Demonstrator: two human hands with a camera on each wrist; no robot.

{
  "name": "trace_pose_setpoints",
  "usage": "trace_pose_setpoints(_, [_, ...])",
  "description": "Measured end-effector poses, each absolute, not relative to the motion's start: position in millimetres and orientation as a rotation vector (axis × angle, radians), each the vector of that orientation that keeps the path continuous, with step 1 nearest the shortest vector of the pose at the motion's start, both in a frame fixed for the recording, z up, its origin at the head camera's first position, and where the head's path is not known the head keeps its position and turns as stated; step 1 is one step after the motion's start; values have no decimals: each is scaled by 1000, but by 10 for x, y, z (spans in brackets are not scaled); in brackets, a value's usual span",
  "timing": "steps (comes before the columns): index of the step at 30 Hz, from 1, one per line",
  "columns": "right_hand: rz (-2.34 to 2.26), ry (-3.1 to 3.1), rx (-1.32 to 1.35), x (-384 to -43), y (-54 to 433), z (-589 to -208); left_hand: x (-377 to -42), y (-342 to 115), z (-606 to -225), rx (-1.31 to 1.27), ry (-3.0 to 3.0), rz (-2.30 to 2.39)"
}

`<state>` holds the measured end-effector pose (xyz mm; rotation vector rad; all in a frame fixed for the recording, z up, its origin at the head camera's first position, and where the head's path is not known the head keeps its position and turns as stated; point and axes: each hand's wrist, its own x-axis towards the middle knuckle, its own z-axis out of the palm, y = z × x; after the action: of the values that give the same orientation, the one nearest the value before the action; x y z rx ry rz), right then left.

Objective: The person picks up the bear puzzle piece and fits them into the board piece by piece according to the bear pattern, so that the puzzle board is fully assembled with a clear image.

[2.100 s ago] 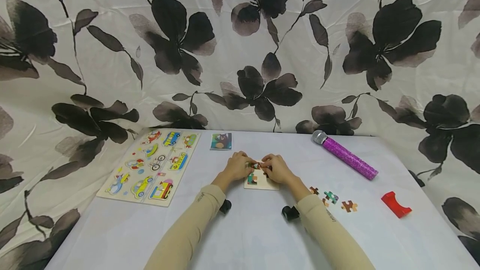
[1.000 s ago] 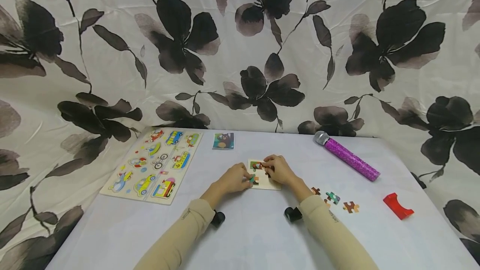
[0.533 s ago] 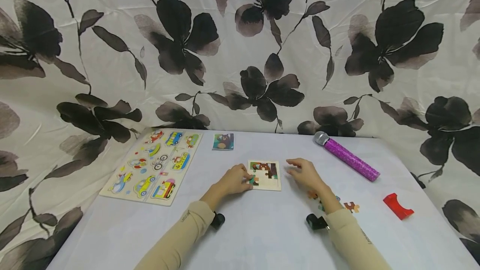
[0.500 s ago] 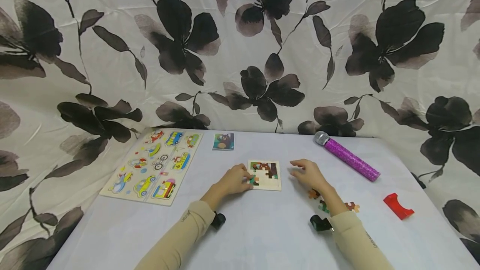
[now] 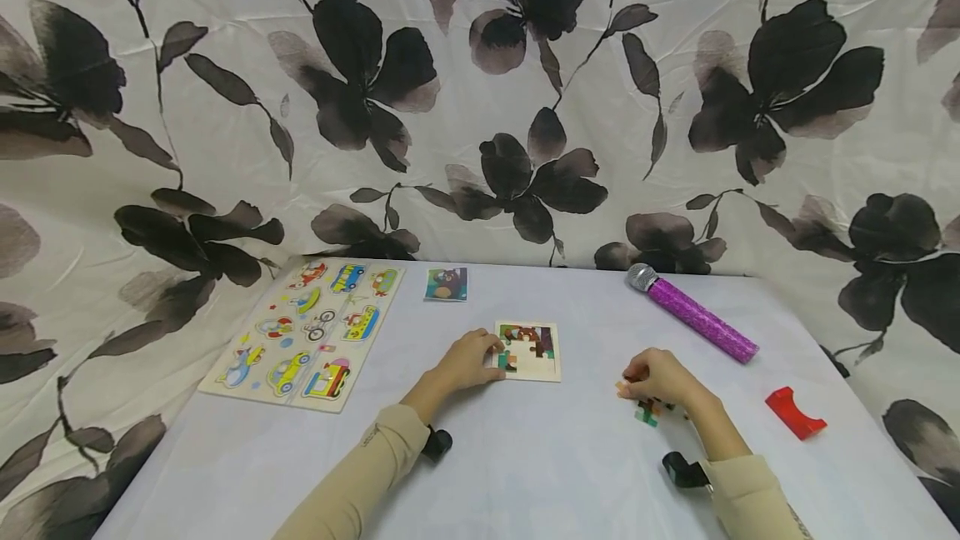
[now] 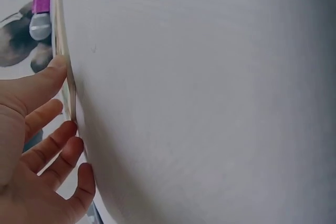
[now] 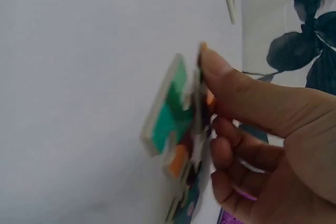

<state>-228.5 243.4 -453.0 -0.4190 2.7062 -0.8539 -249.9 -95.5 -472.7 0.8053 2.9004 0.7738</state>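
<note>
The small wooden puzzle board (image 5: 536, 365), partly filled with pieces of a bear picture, lies flat at the table's middle. At its left edge my left hand (image 5: 468, 359) holds it with thumb and fingertips; the left wrist view shows the thumb on the thin rim of the board (image 6: 72, 95). To the right, my right hand (image 5: 663, 375) pinches a brown-and-orange puzzle piece (image 5: 622, 390) between thumb and fingers. Just beneath it lie other loose pieces, one of them a green puzzle piece (image 5: 647, 413). In the right wrist view the pieces are blurred and overlap, partly hidden by the hand.
A large vehicle puzzle board (image 5: 300, 332) lies at the left. Behind the small board is a bear picture card (image 5: 446, 283). A glittery purple microphone (image 5: 697, 315) lies at the back right, with a red curved block (image 5: 795, 412) nearer the right edge.
My right hand has left the small board, moved right and down to the loose pieces, and taken hold of one. The left hand has stayed at the board's left edge over the last second.
</note>
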Motion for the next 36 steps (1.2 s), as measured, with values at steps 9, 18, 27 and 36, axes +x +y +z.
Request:
trace_pose_setpoints(9, [-1304, 2739, -309, -2443, 2363, -4541, -2479, -954, -4716, 784, 2891, 798])
trace_pose_setpoints(18, [-1905, 2320, -304, -2602, 2121, -4395, -2480, -951, -4739, 774, 2884, 810])
trace_pose_setpoints(27, [-2007, 2251, -402, -2643, 1922, -4400, -2491, -938, -4726, 738, 2882, 825])
trace_pose_setpoints(36, [-2007, 2356, -525, -2638, 1803, -4460, -2492, -934, -4721, 740, 2886, 803])
